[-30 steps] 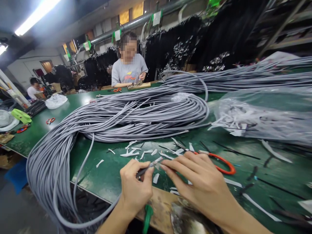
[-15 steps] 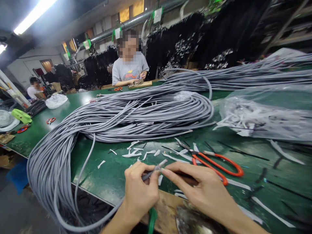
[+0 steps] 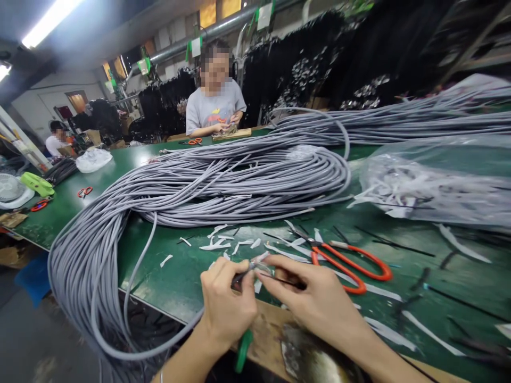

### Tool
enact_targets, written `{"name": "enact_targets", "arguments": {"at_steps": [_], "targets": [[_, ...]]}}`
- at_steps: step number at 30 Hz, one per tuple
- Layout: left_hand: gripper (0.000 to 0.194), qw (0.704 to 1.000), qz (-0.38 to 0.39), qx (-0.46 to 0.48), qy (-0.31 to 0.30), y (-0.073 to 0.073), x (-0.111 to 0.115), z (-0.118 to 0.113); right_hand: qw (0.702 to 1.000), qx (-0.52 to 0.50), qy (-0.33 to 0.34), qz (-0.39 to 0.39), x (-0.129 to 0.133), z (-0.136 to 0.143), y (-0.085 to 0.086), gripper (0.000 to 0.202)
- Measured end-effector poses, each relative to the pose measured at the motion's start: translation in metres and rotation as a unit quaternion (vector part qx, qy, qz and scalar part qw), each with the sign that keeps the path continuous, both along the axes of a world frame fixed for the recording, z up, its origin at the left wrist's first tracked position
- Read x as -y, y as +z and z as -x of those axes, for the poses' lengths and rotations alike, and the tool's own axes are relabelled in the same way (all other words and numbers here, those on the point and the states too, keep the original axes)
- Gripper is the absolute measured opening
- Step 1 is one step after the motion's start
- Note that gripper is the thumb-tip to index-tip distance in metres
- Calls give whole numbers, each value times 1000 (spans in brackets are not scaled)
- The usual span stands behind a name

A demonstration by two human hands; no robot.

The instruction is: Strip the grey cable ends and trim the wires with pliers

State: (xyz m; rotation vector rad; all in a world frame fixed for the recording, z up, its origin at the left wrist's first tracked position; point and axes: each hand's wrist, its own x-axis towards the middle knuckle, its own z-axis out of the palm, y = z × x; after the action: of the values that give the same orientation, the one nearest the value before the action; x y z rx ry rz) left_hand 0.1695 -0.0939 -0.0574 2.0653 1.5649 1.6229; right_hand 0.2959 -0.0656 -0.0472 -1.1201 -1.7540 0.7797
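My left hand (image 3: 228, 298) is closed round the end of a grey cable (image 3: 149, 355), which loops down from the table's edge. Fingers of my right hand (image 3: 307, 290) pinch at the cable's pale, stripped tip, and the two hands almost touch. A thin dark strand shows between the right fingers; its ends are hidden. Orange-handled scissors (image 3: 353, 263) lie just beyond my right hand. A large coiled bundle of grey cables (image 3: 223, 186) spreads behind both hands.
White scraps (image 3: 215, 246) and black strips litter the green table (image 3: 159, 287). A clear plastic bag (image 3: 439, 186) sits at right. Under my hands is a wooden board (image 3: 265, 330) with a green handle (image 3: 242, 351). Across the table a person (image 3: 215, 106) handles something small.
My right fingers have closed in on the cable tip, covering more of it. A dark strand now shows at them. The view has shifted slightly.
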Motion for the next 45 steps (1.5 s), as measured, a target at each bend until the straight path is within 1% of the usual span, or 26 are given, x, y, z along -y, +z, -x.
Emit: {"name": "enact_targets", "arguments": {"at_steps": [2, 3, 5, 6, 8, 10, 11, 16, 18, 20, 21, 22, 23, 25, 26, 27, 29, 32, 36, 38, 41, 43, 45], "targets": [[15, 1000, 16, 2, -6, 0, -1, -1, 1000, -7, -5, 3, 0, -1, 2, 24], [15, 999, 37, 14, -11, 0, -1, -1, 1000, -7, -6, 5, 0, -2, 3, 24], [15, 991, 108, 75, -35, 1, -3, -2, 1000, -4, -5, 9, -1, -4, 7, 23], [15, 979, 155, 120, -57, 2, -4, -2, 1000, -1, -6, 9, -1, -5, 8, 22], [19, 942, 243, 208, -107, 5, -6, -2, 1000, 8, -6, 0, -1, -6, 11, 20], [24, 911, 293, 254, -140, 8, -8, -2, 999, 22, -13, -27, 0, -6, 12, 19], [26, 904, 304, 263, -146, 10, -9, -2, 998, 30, -19, -43, 1, -6, 12, 19], [38, 886, 325, 283, -169, 15, -7, -2, 988, 57, -49, -131, 0, -9, 10, 18], [44, 881, 313, 299, -190, 15, -6, -1, 980, 60, -94, -168, -5, -13, 10, 19], [49, 878, 295, 315, -207, 15, -7, 0, 971, 56, -153, -174, -11, -18, 12, 18], [50, 874, 294, 325, -210, 14, -8, 1, 971, 45, -170, -161, -13, -20, 13, 17], [51, 868, 299, 335, -212, 14, -9, 2, 976, 28, -168, -136, -14, -21, 15, 17], [51, 861, 308, 342, -214, 13, -10, 2, 984, 6, -144, -103, -14, -21, 16, 17], [50, 847, 329, 351, -227, 12, -12, 3, 997, -42, -57, -35, -10, -19, 19, 19], [50, 841, 335, 355, -235, 12, -13, 3, 998, -59, -13, -8, -7, -18, 19, 19], [50, 836, 338, 358, -243, 11, -14, 3, 997, -70, 22, 10, -5, -16, 19, 20], [52, 827, 345, 368, -247, 11, -14, 2, 995, -76, 60, 20, 0, -13, 17, 26], [56, 824, 353, 374, -238, 12, -14, 0, 995, -68, 75, 20, 1, -10, 12, 33], [58, 822, 358, 361, -257, 11, -12, 0, 990, -96, 83, 69, -3, -10, 8, 37], [58, 823, 357, 354, -266, 11, -10, 2, 984, -115, 87, 100, -4, -11, 10, 40], [53, 828, 352, 349, -261, 12, -8, 5, 980, -119, 97, 127, -5, -13, 14, 41], [52, 828, 353, 345, -267, 13, -7, 6, 980, -113, 107, 122, -5, -15, 17, 41], [53, 814, 366, 338, -299, 12, -6, 7, 982, -95, 127, 103, -3, -17, 20, 38]]}}
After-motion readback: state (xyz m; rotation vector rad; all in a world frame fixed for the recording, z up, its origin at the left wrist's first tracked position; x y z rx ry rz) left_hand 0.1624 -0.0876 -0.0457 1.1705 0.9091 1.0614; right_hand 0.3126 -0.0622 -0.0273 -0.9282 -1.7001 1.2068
